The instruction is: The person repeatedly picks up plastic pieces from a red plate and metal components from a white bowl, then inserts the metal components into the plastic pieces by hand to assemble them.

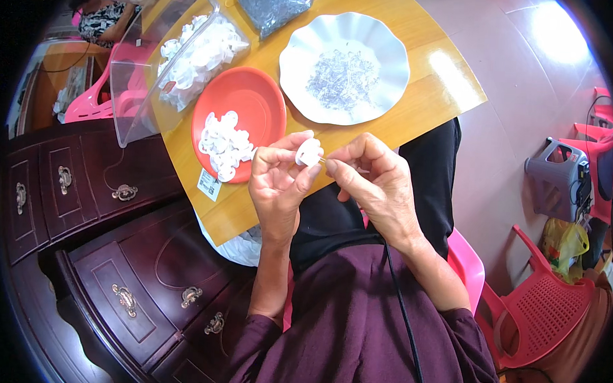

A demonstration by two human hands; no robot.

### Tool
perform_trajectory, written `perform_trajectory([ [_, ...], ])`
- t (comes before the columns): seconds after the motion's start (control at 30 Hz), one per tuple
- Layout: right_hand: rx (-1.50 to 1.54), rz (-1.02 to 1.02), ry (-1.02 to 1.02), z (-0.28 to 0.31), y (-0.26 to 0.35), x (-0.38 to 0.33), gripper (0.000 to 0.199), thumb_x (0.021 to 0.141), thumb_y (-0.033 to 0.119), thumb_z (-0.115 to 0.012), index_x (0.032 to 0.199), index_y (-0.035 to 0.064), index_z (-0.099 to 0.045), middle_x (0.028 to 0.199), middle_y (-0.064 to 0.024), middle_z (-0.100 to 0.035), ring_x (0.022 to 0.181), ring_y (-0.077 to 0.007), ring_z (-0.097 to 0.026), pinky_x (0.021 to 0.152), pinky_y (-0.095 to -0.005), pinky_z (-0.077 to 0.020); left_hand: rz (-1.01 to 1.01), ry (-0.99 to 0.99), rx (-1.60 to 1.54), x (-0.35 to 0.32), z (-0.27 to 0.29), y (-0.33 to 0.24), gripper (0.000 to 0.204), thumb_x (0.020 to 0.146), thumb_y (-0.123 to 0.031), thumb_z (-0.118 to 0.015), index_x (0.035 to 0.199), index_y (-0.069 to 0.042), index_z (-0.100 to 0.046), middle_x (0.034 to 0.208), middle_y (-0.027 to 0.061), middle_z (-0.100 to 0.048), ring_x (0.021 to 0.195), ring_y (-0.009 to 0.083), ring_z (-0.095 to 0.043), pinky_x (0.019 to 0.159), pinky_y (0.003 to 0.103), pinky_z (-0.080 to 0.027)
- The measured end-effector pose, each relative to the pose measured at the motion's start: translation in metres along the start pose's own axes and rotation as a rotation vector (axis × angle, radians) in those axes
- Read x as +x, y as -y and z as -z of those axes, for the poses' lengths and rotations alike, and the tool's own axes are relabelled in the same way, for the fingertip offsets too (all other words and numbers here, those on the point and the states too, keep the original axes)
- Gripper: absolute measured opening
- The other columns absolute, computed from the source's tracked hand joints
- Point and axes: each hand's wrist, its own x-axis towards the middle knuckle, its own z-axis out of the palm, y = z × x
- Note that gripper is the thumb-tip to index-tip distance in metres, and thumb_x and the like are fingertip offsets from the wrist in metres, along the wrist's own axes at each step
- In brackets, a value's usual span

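Between the thumb and fingers of my left hand (276,184) is a small white round plastic piece (309,152). My right hand (381,187) is closed in a pinch on a thin pin-like piece (322,159), which reaches to the right side of the white piece. Whether its tip is inside cannot be made out. Left of my hands, an orange-red plate (272,99) carries a heap of similar white pieces (223,147). Beyond them stands a white scalloped dish (396,49) with many small clear pieces (343,79) in its middle.
A clear plastic box (137,111) with white pieces tilts at the wooden table's (445,81) left edge. A bag of dark grey contents (272,8) lies at the back. Dark drawers (124,300) stand at left; a pink chair (545,314) and grey stool-like object (557,176) at right.
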Motion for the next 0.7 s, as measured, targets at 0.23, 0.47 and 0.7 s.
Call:
perform_trajectory([
  [0.23, 0.139, -0.091, 0.051, 0.006, 0.003, 0.000, 0.014, 0.092, 0.011, -0.069, 0.096, -0.0015, -0.065, 0.082, -0.0019, -0.066, 0.069, -0.0034, -0.059, 0.056, -0.0194, -0.0511, -0.074, 0.061, 0.087, -0.001, 0.000, 0.003, 0.031, 0.084, 0.010, -0.068, 0.103, -0.003, -0.047, 0.129, 0.0276, -0.055, 0.107, 0.0216, -0.063, 0.094, 0.034, -0.052],
  [0.47, 0.049, -0.050, 0.029, 0.008, 0.008, -0.003, 0.014, 0.092, 0.011, -0.069, 0.096, -0.0011, -0.064, 0.083, -0.0019, -0.064, 0.067, -0.0037, -0.057, 0.057, -0.0193, -0.0511, -0.140, 0.109, 0.224, -0.001, 0.001, 0.003, 0.032, 0.083, 0.011, -0.069, 0.102, -0.003, -0.048, 0.128, 0.0275, -0.056, 0.110, 0.0218, -0.062, 0.094, 0.033, -0.052],
  [0.7, 0.257, -0.114, 0.070, 0.014, 0.002, -0.001, 0.013, 0.093, 0.012, -0.068, 0.096, 0.0013, -0.062, 0.080, -0.0011, -0.064, 0.060, -0.0028, -0.056, 0.052, -0.0163, -0.0442, -0.223, 0.154, 0.364, -0.001, 0.003, 0.003, 0.035, 0.081, 0.010, -0.071, 0.104, -0.003, -0.049, 0.127, 0.0253, -0.057, 0.114, 0.0253, -0.060, 0.096, 0.034, -0.051],
])
